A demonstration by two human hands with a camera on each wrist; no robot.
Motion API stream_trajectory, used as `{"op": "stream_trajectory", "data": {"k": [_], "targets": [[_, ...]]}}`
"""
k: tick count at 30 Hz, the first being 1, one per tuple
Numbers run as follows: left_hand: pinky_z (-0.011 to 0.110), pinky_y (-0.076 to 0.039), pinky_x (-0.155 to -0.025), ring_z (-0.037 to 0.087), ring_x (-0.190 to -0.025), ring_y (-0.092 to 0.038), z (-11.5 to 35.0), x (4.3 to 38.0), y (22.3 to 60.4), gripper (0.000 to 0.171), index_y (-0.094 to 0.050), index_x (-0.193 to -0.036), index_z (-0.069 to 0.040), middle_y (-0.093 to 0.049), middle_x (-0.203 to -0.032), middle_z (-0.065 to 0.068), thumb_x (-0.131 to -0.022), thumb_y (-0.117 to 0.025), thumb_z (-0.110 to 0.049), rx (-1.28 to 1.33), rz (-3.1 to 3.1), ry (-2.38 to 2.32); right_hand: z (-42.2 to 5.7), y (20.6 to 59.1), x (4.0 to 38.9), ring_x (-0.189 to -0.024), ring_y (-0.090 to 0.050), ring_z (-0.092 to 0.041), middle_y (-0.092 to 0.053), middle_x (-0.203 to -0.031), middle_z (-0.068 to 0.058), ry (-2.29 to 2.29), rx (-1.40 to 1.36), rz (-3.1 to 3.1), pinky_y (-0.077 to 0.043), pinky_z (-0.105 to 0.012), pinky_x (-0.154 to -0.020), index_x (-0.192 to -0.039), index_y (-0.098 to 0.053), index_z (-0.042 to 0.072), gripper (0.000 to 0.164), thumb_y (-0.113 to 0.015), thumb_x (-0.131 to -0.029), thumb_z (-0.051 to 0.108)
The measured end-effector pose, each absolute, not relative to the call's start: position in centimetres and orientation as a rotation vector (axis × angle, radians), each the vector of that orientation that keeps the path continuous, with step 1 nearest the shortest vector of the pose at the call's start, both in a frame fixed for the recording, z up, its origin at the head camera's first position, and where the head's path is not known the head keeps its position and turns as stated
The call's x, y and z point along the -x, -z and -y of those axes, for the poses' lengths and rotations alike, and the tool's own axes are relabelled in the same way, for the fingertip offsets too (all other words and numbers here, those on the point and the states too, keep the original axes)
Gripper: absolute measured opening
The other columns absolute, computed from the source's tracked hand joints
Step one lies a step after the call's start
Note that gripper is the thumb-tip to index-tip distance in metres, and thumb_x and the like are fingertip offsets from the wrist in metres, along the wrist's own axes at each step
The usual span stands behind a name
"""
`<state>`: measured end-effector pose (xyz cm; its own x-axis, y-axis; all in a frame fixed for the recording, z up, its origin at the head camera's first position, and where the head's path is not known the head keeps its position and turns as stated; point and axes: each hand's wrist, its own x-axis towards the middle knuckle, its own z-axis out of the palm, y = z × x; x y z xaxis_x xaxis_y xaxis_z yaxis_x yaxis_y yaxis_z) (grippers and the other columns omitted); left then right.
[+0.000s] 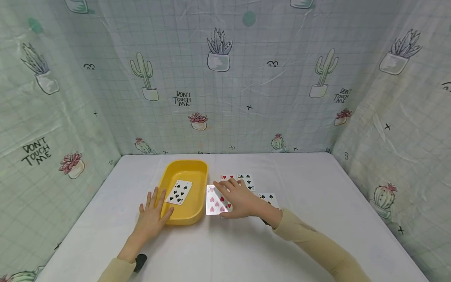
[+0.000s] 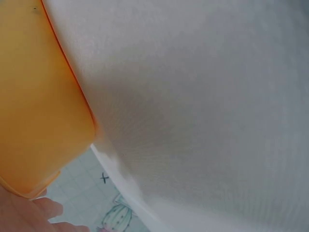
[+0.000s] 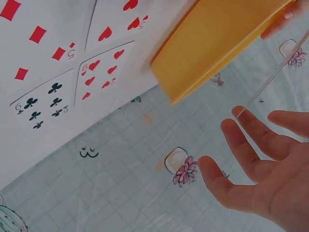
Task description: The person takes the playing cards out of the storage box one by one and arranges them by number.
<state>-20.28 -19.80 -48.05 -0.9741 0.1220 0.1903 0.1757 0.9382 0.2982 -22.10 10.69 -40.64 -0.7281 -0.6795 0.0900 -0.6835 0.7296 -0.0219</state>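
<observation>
My right hand [image 1: 243, 199] pinches a hearts playing card [image 1: 212, 207] at the fingertips, just right of the yellow tray. Only that card's thin edge shows in the right wrist view. My left hand [image 1: 149, 217] rests with spread, straight fingers at the tray's left rim. Inside the yellow tray [image 1: 186, 174] lies a spades card [image 1: 179, 192], face up. Near my right hand, face-up cards lie on the table: a six of hearts [image 3: 99, 75], a six of clubs [image 3: 46, 104], a five of diamonds [image 3: 38, 36] and another hearts card [image 3: 118, 21].
A further spades card [image 1: 269, 199] lies by my right wrist, partly covered by it. The white table [image 1: 299, 172] is enclosed by patterned cloth walls [image 1: 229, 98] at the back and on both sides.
</observation>
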Motion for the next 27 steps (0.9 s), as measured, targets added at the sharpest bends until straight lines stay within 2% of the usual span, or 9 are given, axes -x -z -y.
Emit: {"op": "stream_trajectory", "data": {"k": [4, 13, 21, 27], "targets": [[0.072, -0.014, -0.095, 0.048, -0.133, -0.009, 19.8, 20.3, 48.1, 0.071, -0.015, -0.143, -0.008, -0.008, -0.148, 0.023, -0.089, -0.042, -0.045, 0.226, 2.924, 0.476, -11.5, 40.9, 21.2, -0.121, -0.035, -0.025, -0.038, -0.136, -0.003, -0.084, -1.124, 2.855, -0.032, -0.052, -0.095, -0.143, -0.018, 0.016, 0.090, -0.061, -0.073, 0.054], [0.072, -0.013, -0.095, 0.047, -0.133, -0.009, 19.9, 20.3, 48.1, 0.071, -0.015, -0.143, -0.007, -0.007, -0.148, 0.023, -0.089, -0.043, -0.044, 0.227, 2.928, 0.480, -13.4, 42.8, 19.7, -0.113, -0.039, -0.018, -0.044, -0.129, 0.001, 0.016, -1.142, 2.766, -0.036, -0.044, -0.088, -0.141, -0.024, 0.015, 0.088, -0.058, -0.072, 0.058], [0.072, -0.014, -0.095, 0.047, -0.133, -0.009, 19.7, 20.2, 48.0, 0.071, -0.015, -0.143, -0.007, -0.007, -0.148, 0.022, -0.089, -0.043, -0.045, 0.219, 2.933, 0.460, -14.6, 44.2, 18.2, -0.113, -0.041, -0.020, -0.045, -0.126, 0.001, 0.070, -1.175, 2.730, -0.036, -0.045, -0.087, -0.140, -0.026, 0.014, 0.088, -0.058, -0.071, 0.059], [0.072, -0.014, -0.095, 0.048, -0.133, -0.009, 19.7, 20.0, 48.0, 0.071, -0.016, -0.143, -0.007, -0.007, -0.148, 0.022, -0.089, -0.044, -0.044, 0.215, 2.933, 0.470, -15.1, 45.7, 17.3, -0.109, -0.042, -0.017, -0.046, -0.123, 0.004, 0.072, -1.219, 2.713, -0.036, -0.041, -0.086, -0.138, -0.029, 0.014, 0.088, -0.059, -0.069, 0.060]]}}
